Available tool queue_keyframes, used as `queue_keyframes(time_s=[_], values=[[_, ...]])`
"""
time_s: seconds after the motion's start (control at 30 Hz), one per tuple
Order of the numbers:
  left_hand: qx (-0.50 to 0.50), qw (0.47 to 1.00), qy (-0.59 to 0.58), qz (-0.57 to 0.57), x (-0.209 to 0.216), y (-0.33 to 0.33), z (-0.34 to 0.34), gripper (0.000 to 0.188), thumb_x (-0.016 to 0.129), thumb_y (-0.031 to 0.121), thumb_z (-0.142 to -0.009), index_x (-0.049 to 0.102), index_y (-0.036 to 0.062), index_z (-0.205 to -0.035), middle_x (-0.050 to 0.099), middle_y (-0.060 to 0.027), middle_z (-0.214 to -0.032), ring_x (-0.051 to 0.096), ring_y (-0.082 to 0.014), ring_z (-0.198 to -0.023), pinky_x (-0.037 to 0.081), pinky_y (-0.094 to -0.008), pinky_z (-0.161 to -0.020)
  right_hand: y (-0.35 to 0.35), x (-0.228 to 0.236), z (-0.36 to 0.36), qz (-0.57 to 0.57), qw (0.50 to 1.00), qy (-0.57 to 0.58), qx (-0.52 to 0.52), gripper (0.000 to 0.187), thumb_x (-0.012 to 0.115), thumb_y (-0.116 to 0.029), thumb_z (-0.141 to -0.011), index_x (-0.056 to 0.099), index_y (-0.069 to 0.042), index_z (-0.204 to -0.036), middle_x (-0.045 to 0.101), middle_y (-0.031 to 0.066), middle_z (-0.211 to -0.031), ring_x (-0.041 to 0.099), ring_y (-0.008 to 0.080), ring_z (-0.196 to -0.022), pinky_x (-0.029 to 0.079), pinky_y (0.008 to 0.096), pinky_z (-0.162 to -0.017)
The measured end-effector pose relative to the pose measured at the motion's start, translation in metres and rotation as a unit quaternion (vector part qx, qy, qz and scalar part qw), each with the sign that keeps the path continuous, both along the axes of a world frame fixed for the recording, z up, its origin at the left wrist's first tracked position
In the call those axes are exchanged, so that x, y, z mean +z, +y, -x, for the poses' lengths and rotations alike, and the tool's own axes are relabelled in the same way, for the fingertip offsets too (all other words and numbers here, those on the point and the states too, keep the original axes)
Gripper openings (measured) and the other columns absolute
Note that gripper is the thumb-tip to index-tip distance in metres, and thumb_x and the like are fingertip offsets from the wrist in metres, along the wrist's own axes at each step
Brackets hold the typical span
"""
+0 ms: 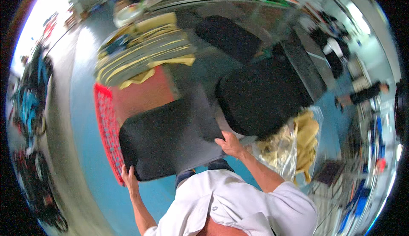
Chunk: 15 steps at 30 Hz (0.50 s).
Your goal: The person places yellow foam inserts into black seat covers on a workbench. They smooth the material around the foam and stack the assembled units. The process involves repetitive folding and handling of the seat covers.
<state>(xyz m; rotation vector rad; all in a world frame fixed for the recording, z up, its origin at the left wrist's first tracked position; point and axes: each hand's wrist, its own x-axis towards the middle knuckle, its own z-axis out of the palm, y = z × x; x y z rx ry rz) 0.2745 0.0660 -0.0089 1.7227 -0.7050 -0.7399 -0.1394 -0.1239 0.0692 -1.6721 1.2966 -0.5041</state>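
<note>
A black, flat, padded-looking panel (170, 138) with rounded corners lies in front of my body, slightly tilted. My left hand (130, 178) is closed on its near left corner, right beside the red perforated crate (107, 123). At its right end my right hand (230, 145) grips the edge, thumb stretched to the left. Just beyond my right hand sits a pile of black rounded pieces (262, 95). Motion blurs the fingers somewhat, and their undersides are hidden.
Past the panel, a stack of grey and yellow layered sheets (145, 50) rests by the crate. Another black rounded piece (228, 38) lies further back. A clear plastic bag with yellow-tan pieces (298, 144) stands at the right. Motorbikes (34, 95) line the left; a person (362, 95) is far right.
</note>
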Motion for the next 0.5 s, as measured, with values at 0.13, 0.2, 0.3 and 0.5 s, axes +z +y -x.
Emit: queue_keyframes(time_s=[0.13,0.2,0.3,0.5], values=[[0.040,0.994,0.074,0.073,0.006,-0.022,0.005,0.020,0.055,0.004,-0.089,0.056,-0.0007,-0.109,0.061,-0.0052,-0.100,0.054,-0.0154,-0.087,0.043,-0.0284,-0.081,-0.025,0.044,0.025,0.054,0.998,0.040,-0.011,0.028,0.061,-0.021,-0.082,0.059,0.003,-0.096,0.062,0.0252,-0.085,0.062,0.0334,-0.078,0.046,0.0423,-0.070],[0.038,0.992,0.062,0.106,0.017,-0.044,0.024,0.020,0.056,0.005,-0.090,0.056,0.0002,-0.109,0.060,-0.0051,-0.100,0.054,-0.0153,-0.088,0.042,-0.0283,-0.081,-0.037,0.070,0.053,0.034,0.998,-0.032,-0.037,0.028,0.062,-0.022,-0.082,0.060,0.003,-0.095,0.063,0.0234,-0.083,0.063,0.0280,-0.077,0.046,0.0404,-0.069],[0.067,0.987,0.054,0.135,0.055,-0.088,0.077,0.020,0.056,0.006,-0.091,0.055,0.0014,-0.110,0.059,-0.0050,-0.102,0.052,-0.0148,-0.090,0.041,-0.0280,-0.082,-0.062,0.121,0.104,0.085,0.994,-0.032,-0.069,0.028,0.065,-0.022,-0.080,0.062,0.002,-0.094,0.067,0.0176,-0.085,0.062,0.0211,-0.076,0.047,0.0373,-0.070],[-0.044,0.984,0.076,0.154,0.096,-0.184,0.241,0.022,0.059,0.007,-0.089,0.054,0.0045,-0.111,0.058,-0.0015,-0.098,0.049,-0.0125,-0.088,0.040,-0.0269,-0.079,-0.114,0.164,0.281,0.163,0.974,0.042,-0.149,0.030,0.068,-0.015,-0.079,0.063,0.003,-0.103,0.070,0.0085,-0.095,0.061,0.0144,-0.083,0.048,0.0298,-0.078]])
